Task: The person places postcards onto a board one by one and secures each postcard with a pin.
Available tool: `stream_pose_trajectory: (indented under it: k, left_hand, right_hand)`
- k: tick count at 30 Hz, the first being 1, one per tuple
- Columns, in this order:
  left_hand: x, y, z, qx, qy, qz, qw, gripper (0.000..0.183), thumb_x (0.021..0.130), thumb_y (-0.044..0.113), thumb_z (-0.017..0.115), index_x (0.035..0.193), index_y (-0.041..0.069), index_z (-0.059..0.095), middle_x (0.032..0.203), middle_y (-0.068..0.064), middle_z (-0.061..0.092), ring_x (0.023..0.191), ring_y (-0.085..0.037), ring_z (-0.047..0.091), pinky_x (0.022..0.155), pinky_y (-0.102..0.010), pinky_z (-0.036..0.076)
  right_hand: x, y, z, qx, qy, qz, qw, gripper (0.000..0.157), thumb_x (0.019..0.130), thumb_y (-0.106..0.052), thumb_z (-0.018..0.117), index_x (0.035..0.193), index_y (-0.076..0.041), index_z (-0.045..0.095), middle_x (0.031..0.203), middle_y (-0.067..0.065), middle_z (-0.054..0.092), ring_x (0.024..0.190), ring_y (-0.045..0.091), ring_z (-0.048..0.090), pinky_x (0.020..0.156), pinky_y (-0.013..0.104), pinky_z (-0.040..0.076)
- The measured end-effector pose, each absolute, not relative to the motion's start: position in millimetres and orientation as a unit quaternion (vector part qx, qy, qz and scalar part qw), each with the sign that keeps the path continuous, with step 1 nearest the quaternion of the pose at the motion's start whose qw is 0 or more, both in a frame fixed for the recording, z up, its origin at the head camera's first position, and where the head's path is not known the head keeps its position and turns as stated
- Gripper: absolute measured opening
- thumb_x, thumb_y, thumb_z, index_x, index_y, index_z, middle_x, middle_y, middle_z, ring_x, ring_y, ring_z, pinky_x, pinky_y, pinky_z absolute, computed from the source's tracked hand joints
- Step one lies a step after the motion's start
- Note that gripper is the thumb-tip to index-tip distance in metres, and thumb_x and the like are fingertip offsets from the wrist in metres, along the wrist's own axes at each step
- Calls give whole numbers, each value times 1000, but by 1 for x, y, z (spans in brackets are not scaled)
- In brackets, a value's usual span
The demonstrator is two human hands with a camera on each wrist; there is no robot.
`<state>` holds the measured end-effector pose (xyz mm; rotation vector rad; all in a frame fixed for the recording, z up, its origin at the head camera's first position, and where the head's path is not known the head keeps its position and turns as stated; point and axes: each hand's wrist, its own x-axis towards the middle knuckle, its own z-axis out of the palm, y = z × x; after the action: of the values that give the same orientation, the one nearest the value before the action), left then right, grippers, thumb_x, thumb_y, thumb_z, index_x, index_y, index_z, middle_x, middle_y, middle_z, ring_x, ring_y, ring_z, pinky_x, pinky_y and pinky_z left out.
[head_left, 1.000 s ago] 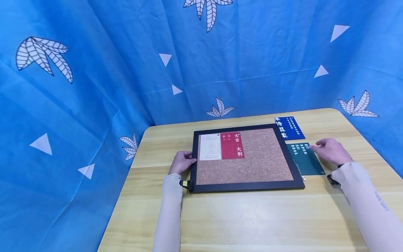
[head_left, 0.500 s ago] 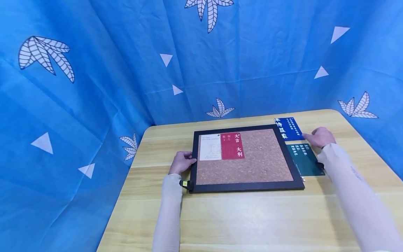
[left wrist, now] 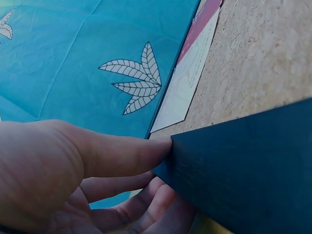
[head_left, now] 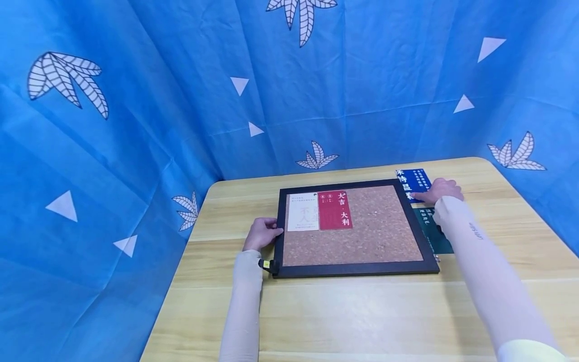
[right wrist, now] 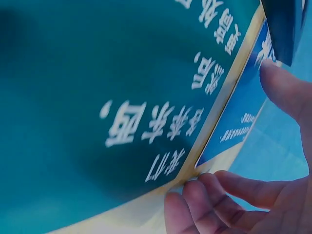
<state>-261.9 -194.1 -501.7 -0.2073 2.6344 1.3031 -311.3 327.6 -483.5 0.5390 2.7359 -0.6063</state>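
My left hand [head_left: 262, 234] grips the left side of a black-framed cork board [head_left: 380, 231]. In the left wrist view, the thumb lies on the frame's face and the fingers curl at its outer edge. A white card [head_left: 296, 216] and a red card [head_left: 332, 213] with white writing lie side by side at the board's upper left. My right hand [head_left: 442, 190] is over a dark blue card [head_left: 417, 177] beyond the frame's right side. The thumb touches that card near the frame, apart from the loosely bent fingers at its outer end. Nearer me lies a dark green card [right wrist: 63, 122], partly covered by my sleeve.
The board rests on a light wooden table [head_left: 353, 317]. Blue curtains [head_left: 181, 75] with white leaf prints hang behind and to the sides. Small shiny bits [head_left: 437, 258] sit by the frame's lower right corner.
My right hand has moved left and away from me, from the green card's right edge to the blue card, where its thumb now reaches over the card. My left hand keeps its place.
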Motion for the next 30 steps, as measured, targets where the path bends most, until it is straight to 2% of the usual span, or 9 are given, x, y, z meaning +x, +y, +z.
stream_pose_trajectory:
  k: [6,11,14,18,23,27,29,30]
  left_hand:
    - [-261,-193,-500,-69,892,435,101,47,94,12,74,138,2,64,117,-13,71,107,-25,65,95,-39,57]
    - [-260,-194,-499,-71,893,433,98,46,94,12,74,138,2,65,116,-13,71,106,-24,65,94,-39,57]
    - [-260,-194,-499,-74,891,436,100,46,94,13,74,138,2,65,117,-13,71,106,-24,66,94,-38,57]
    - [-260,-195,-499,-79,891,435,101,46,94,14,74,138,3,65,118,-12,71,105,-24,66,92,-36,56]
    - [-260,-195,-500,-79,890,437,101,47,94,13,75,139,2,64,119,-13,71,106,-24,67,92,-37,58]
    - [-260,-195,-500,-79,891,436,100,47,94,14,74,138,2,64,120,-14,71,109,-25,66,96,-40,57]
    - [-260,-195,-500,-81,891,435,100,47,94,14,75,139,3,64,121,-13,71,110,-25,66,99,-41,56]
    - [-260,-195,-499,-84,891,435,101,47,94,15,75,139,3,64,121,-13,71,110,-26,65,99,-41,55]
  right_hand:
    - [-312,323,-481,200,945,-213,149,97,88,-64,68,138,16,42,123,36,50,105,46,51,82,50,52]
    - [-312,327,-480,208,929,-252,172,97,87,-63,71,137,15,42,125,34,49,108,45,49,84,51,51]
    - [-311,331,-482,217,913,-288,190,105,84,-66,73,143,14,38,131,34,48,111,45,51,84,51,53]
    - [-305,332,-482,240,888,-335,203,117,82,-69,74,153,11,26,141,35,43,114,47,55,86,56,59]
    - [-302,342,-484,245,880,-358,195,118,84,-68,71,154,14,21,143,37,41,116,48,53,89,59,58]
    - [-299,354,-485,242,867,-400,173,108,90,-61,69,153,15,25,141,37,45,111,44,59,78,46,59]
    - [-298,361,-487,233,866,-414,158,98,93,-55,69,151,16,32,134,36,54,99,36,66,72,37,57]
    - [-297,365,-488,229,863,-423,152,92,95,-52,68,150,15,35,125,32,61,92,31,67,69,34,56]
